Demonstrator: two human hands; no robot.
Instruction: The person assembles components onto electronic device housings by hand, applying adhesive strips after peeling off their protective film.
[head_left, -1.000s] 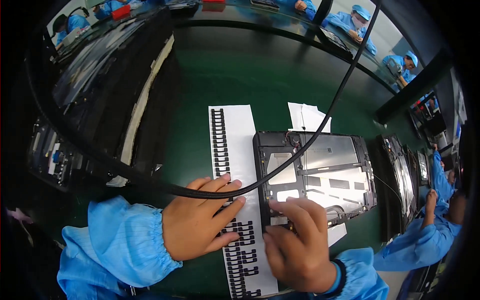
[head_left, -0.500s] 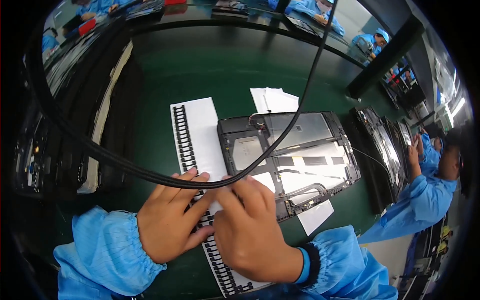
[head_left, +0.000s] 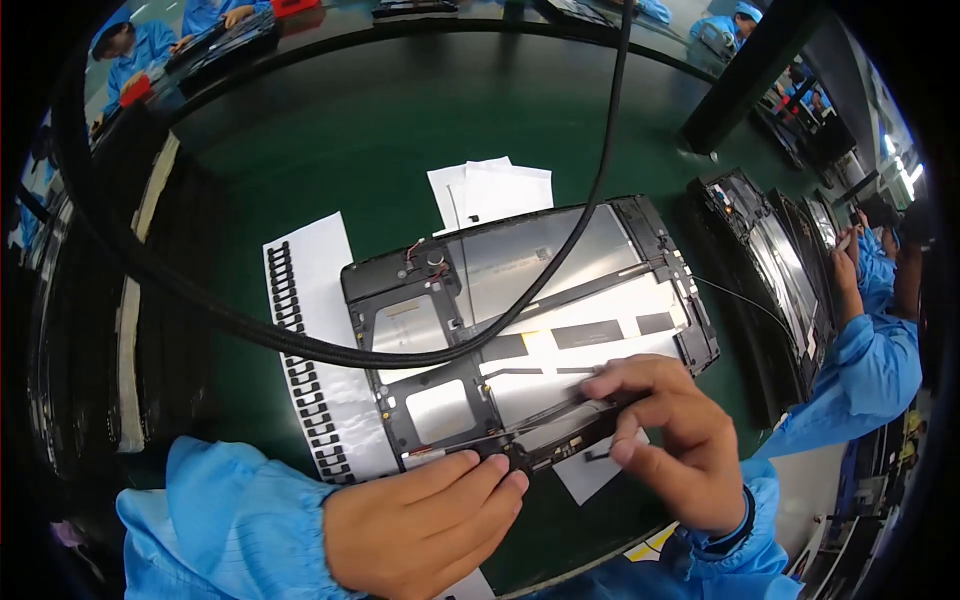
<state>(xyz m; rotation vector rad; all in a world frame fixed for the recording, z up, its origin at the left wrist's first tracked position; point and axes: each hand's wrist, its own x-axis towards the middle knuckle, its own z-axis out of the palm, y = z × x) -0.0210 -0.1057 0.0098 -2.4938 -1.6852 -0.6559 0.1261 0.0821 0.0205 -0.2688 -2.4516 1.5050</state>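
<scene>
An opened black flat device housing (head_left: 515, 440) with silver plates and thin cables lies tilted across the bench. My left hand (head_left: 425, 525) rests at its near left edge, fingers stretched out side by side and fingertips on the frame; its thumb is hidden. Over the near right part is my right hand (head_left: 680, 440), its thumb and a finger closed on a small black piece (head_left: 597, 457), while the forefinger reaches out above the plate. A white sheet (head_left: 320, 250) with a column of small black pieces (head_left: 305, 375) lies left of the housing, partly beneath it.
Looped black cable (head_left: 330, 350) hangs across the view. White papers (head_left: 490, 190) lie behind the housing, and a paper (head_left: 585, 480) lies by its near edge. Stacked devices (head_left: 100, 300) stand left; more housings (head_left: 765, 290) lie right, beside a co-worker's blue sleeve (head_left: 850, 370).
Both hands have left the sheet of black pieces. My right hand has moved right with a small black piece; my left now touches the housing. The view has shifted.
</scene>
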